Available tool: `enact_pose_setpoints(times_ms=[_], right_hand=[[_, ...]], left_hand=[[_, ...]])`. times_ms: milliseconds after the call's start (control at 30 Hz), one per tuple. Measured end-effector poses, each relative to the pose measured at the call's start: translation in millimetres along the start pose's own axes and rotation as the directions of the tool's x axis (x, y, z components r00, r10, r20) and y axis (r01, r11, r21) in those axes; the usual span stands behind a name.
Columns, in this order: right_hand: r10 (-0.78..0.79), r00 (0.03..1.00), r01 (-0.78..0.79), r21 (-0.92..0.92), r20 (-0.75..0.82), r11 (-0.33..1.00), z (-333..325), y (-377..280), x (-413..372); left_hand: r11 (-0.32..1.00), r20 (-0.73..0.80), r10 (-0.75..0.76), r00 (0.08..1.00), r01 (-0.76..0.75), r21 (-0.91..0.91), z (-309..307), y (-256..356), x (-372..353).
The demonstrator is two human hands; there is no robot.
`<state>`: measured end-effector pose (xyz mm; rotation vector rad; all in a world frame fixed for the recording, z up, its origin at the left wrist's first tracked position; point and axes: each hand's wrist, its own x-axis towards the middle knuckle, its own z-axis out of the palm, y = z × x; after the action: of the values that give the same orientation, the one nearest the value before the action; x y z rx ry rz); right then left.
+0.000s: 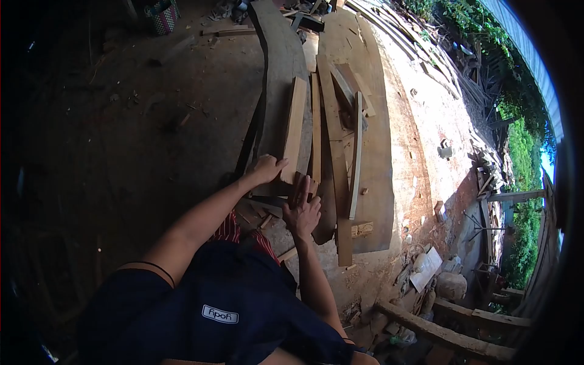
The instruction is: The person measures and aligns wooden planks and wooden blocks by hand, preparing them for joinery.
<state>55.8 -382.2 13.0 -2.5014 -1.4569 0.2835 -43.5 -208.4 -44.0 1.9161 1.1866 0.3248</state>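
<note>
A pale wooden board (295, 121) lies lengthwise on a long grey slab (274, 36) in front of me. My left hand (266, 170) grips the left edge of the board near its close end, with the fingers bent. Just right of that end, my right hand (302, 214) is closed around a small dark brown wooden piece (299, 180), with one finger stretched forward along it. The piece is against or very near the board's end; its exact kind is hidden by the hand. A narrower strip (316, 121) runs close beside the board.
On the right, a wide wooden slab (377, 170) carries a long plank (337, 164), a thin pale strip (356, 158) and several offcuts. A woven basket (162, 16) stands at the far left. Scrap and beams (450, 328) lie at the lower right.
</note>
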Motion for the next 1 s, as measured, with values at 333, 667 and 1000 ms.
enact_pose_setpoints(times_ms=[333,667,1000], right_hand=[[0.013,1.000,-0.013,0.168,0.001,0.986,-25,-11,13],[-0.189,0.974,0.223,0.356,-0.128,0.907,5,-29,37],[-0.116,0.993,0.105,0.217,0.036,0.971,-3,-54,186]], left_hand=[[0.951,-0.301,0.283,0.911,-0.306,-0.032,-48,52,-51],[0.686,-0.095,0.709,0.698,-0.715,-0.133,-23,63,-49],[0.694,-0.162,0.691,0.704,-0.710,-0.121,-54,65,94]])
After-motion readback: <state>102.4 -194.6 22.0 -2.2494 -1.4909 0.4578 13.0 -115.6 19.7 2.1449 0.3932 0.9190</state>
